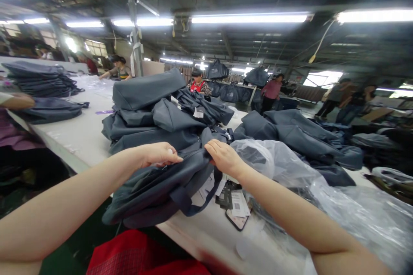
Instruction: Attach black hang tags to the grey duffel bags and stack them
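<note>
A dark blue-grey duffel bag (167, 193) lies partly folded at the near edge of the table, its strap looping down on the right side. My right hand (224, 156) grips the raised upper edge of this bag between thumb and fingers. Over the bag's top, my left hand (159, 154) is closed, its fingertips close to the fabric. A small white bit shows at its fingers; what it is I cannot make out. Paper tags (238, 204) and a phone-like object (237, 221) lie on the table to the right of the bag.
More dark bags (148, 90) are heaped just beyond, with another pile (297, 133) to the right. Clear plastic bags (277, 163) spread over the right side of the white table (190, 232). At left, a co-worker's arm (16, 100) reaches beside stacked bags (41, 77).
</note>
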The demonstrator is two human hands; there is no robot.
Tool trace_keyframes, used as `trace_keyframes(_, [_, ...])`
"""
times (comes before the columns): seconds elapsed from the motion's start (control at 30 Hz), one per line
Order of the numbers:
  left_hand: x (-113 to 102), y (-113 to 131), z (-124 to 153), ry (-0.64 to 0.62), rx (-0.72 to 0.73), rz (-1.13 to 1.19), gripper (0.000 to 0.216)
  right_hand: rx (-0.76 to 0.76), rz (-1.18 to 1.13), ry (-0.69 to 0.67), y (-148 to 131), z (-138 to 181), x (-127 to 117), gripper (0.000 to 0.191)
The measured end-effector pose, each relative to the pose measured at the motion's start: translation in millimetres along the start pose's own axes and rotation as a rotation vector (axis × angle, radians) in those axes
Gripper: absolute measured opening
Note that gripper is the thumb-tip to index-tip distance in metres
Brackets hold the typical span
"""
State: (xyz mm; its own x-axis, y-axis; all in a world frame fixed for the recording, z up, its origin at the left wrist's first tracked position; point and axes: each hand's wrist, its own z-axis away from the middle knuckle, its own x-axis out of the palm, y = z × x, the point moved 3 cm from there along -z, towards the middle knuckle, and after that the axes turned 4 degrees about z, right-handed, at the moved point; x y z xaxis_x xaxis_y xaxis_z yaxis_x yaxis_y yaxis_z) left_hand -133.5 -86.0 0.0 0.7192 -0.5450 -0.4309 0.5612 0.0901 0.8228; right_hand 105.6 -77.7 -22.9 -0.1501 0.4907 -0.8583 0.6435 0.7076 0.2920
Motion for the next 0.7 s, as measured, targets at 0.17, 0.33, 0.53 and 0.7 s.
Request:
trace_keyframes(0.17, [-28, -63, 71, 0.092, 0.097, -0.481, 0.029, 0.023, 0.012, 0.042, 12, 19, 10, 0.03])
trace_keyframes(0.33, [-27, -204, 120, 0.22, -0.134, -0.346, 0.033, -0.003, -0.036, 0.0, 8, 18, 17, 0.038])
trace_keyframes(0.53, [-9, -227, 141, 0.655, -0.09, -0.494, 0.045, -0.014, -0.188, 0.01, -51, -9, -24, 0.072])
trace_keyframes(0.7, [13, -137, 120, 0.611, 0.22, -0.673, 0.06, -0.28, -0.281, -0.08, -133, -16, -38, 0.065])
